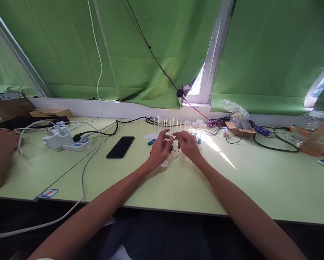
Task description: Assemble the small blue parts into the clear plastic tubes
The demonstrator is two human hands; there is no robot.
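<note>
Left hand [159, 148]: fingertips pinching a small white piece [173, 137], centre of frame
Right hand [188, 144]: fingertips beside that piece; grip unclear
Thin sticks [173, 122]: already upright, above centre
Blue bits [151, 142]: loose, seemingly left to handle

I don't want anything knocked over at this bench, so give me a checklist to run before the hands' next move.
1. Both hands in view: ok; the left hand and right hand are close together above the table.
2. Secure grip on the small white piece: cannot tell; fingers partly hide it.
3. Small blue parts near the left hand: ok; they lie just to its left.
4. Phone apart from the hands: ok; it lies flat, farther left.
5. White cable tucked away: not ok; it hangs over the front edge near the left forearm and might snag.
</note>
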